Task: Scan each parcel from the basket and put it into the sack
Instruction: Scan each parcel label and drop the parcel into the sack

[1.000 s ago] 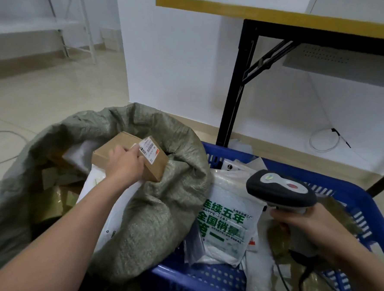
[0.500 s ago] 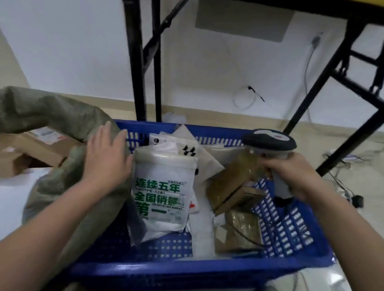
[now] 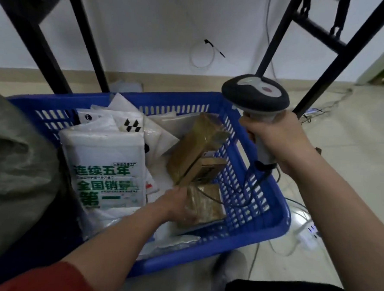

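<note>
The left hand is in the blue basket. Its fingers touch a brown taped parcel, but they are too blurry to tell if they grip. The right hand has its fingers wrapped tight round the scanner.

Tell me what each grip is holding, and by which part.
The right grip holds the scanner by its handle; the left grip clasps the brown parcel at its left edge.

Views: 1, worn on the head.
Facing: forward and down.
Nearness: close above the blue basket.
</note>
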